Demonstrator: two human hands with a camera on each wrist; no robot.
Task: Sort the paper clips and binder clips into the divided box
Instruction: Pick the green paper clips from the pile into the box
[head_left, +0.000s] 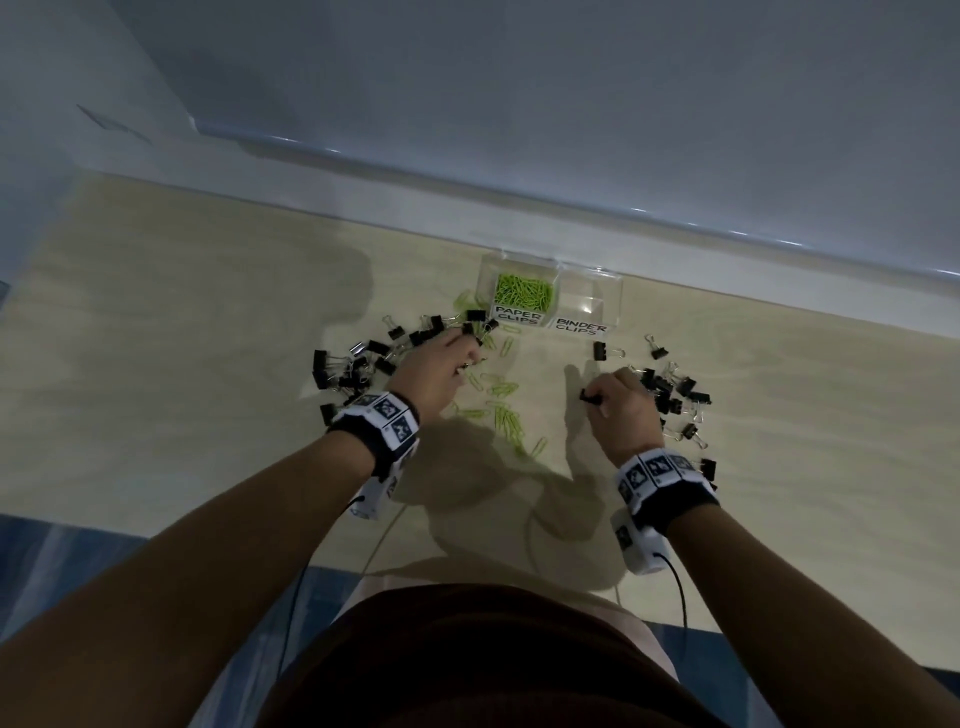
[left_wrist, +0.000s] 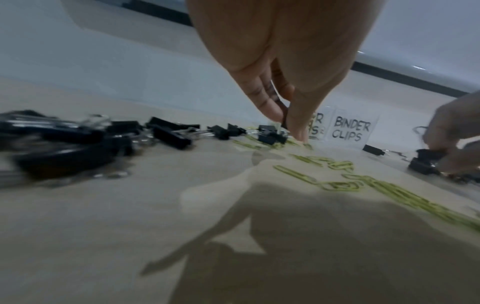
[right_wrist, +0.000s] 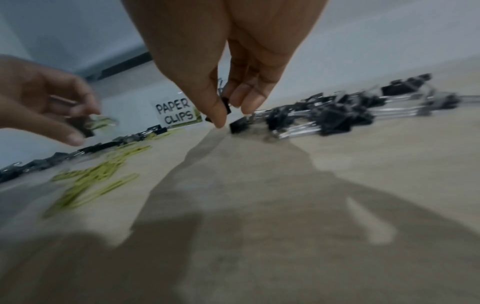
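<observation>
Binder clips (head_left: 670, 395) lie piled at mid-right of the head view; my right hand (head_left: 621, 415) and left hand (head_left: 441, 371) each pinch one. I'd lift cleanly, dropping into the divided box (head_left: 589, 304), its empty right half.

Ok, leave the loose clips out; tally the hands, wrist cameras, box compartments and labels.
Hands: 2, left hand and right hand, each pinching a black binder clip
Wrist cameras: 2
Box compartments: 2
Labels: 2, PAPER CLIPS label and BINDER CLIPS label
Total: 8
</observation>
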